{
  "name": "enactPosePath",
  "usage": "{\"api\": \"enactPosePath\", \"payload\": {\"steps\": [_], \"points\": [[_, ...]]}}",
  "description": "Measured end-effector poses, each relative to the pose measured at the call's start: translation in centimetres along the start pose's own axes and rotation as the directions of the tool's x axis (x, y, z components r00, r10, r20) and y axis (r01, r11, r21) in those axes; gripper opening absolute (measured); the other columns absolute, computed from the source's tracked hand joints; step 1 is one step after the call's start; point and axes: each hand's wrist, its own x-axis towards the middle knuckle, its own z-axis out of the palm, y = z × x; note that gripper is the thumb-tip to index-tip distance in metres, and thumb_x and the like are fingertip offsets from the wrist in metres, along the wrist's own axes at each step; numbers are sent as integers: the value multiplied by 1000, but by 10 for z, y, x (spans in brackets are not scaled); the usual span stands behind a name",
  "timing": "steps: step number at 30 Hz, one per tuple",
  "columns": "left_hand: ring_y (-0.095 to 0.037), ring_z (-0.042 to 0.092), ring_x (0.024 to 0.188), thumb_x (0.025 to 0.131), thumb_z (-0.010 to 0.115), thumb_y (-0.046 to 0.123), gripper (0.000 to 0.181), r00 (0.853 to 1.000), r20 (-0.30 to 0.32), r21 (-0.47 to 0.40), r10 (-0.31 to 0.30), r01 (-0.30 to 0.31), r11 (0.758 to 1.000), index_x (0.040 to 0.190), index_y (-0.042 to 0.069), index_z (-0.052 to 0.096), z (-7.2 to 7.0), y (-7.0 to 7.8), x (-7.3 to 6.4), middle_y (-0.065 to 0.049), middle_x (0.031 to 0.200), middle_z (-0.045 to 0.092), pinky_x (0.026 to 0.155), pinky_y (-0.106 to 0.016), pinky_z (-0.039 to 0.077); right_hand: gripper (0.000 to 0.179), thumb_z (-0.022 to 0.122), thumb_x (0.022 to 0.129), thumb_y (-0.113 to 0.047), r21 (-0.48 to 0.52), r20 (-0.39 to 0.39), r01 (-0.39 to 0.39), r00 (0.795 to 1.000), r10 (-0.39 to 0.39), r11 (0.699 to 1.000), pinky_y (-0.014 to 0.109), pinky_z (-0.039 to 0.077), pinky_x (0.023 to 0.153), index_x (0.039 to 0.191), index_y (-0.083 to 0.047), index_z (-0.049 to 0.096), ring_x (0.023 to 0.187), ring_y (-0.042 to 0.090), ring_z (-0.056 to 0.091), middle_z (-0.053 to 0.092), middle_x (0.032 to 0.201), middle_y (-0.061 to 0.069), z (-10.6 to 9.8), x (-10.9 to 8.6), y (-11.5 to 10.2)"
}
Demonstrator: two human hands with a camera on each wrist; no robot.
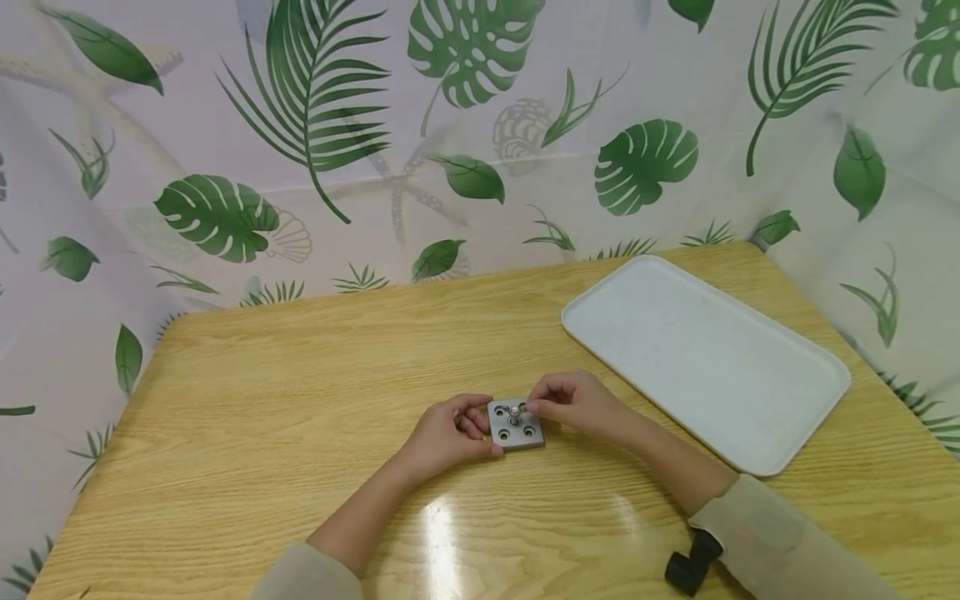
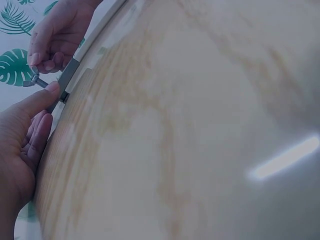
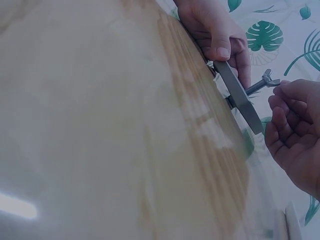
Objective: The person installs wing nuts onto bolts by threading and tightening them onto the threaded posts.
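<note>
In the head view we find a square metal plate [image 1: 516, 435], bored near its corners, over the middle of the wooden worktop [image 1: 300, 375], well apart from the back edge. A wing screw [image 1: 514, 414] stands at the plate's centre. The left hand [image 1: 442, 435] grips the plate's left side: index finger at the upper left corner, thumb at the front edge, remaining fingers bent beside it. The right hand [image 1: 576, 402] comes in at the upper right corner, thumb and index finger together at the screw's head. We note a white tray [image 1: 705, 358] towards the worktop's back right corner and a black device [image 1: 693, 564] at the right sleeve [image 1: 787, 533]. Leaf-patterned cloth [image 1: 450, 133] hangs behind.

In the left wrist view we see the plate nearly edge-on, the left thumb against its near end. The screw projects between the two hands, its head at the right fingertips.

In the right wrist view we observe the right thumb and index finger pinching one wing, the other fingers curled beneath. The left thumb presses the plate's far end. A short dark stub [image 3: 229, 102] protrudes from the face towards the worktop. We cannot tell whether plate and worktop touch.
</note>
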Motion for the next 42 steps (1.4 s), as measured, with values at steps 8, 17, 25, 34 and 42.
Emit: {"api": "enactPosePath", "payload": {"steps": [8, 17, 25, 34, 42], "points": [[-14, 57, 81, 68, 86, 23, 70, 1000, 2, -3, 1, -1, 1000, 129, 8, 55, 0, -2, 1, -4, 93, 60, 70, -22, 49, 13, 63, 90, -11, 11, 14, 29, 999, -30, 999, 19, 42, 59, 89, 1, 67, 68, 5, 51, 66, 84, 7, 0, 0, 2], [-14, 57, 81, 68, 86, 24, 71, 1000, 3, 1, 0, 0, 1000, 130, 9, 55, 0, -1, 1, -4, 93, 60, 71, -21, 49, 15, 66, 90, -17, 2, -30, -45, 999, 45, 999, 20, 43, 61, 90, -3, 69, 72, 10, 52, 66, 85, 4, 0, 2, 3], [-14, 57, 80, 68, 86, 22, 70, 1000, 3, 7, 2, -2, 1000, 129, 7, 55, 0, -1, 1, -4, 92, 60, 70, -22, 49, 14, 69, 87, -14, 4, 9, -27, 1000, 27, 1000, 20, 42, 59, 92, -1, 68, 69, 8, 51, 66, 87, 7, 0, 3, 2], [-14, 57, 80, 69, 86, 23, 70, 1000, 4, 8, 1, -1, 1000, 129, 7, 55, 0, -1, 0, -3, 92, 60, 70, -22, 49, 23, 74, 82, -18, 29, 7, -48, 999, 48, 998, 22, 46, 57, 96, -2, 67, 67, 11, 56, 65, 82, 3, 2, 3, -1], [-14, 57, 80, 69, 86, 23, 70, 1000, 7, 3, 2, -2, 1000, 129, 7, 55, -1, 0, 0, -4, 93, 60, 70, -23, 49, 26, 78, 79, -18, 18, -21, -38, 999, 39, 999, 21, 48, 61, 97, -1, 67, 70, 12, 57, 66, 82, 3, 8, 7, -3]]}}
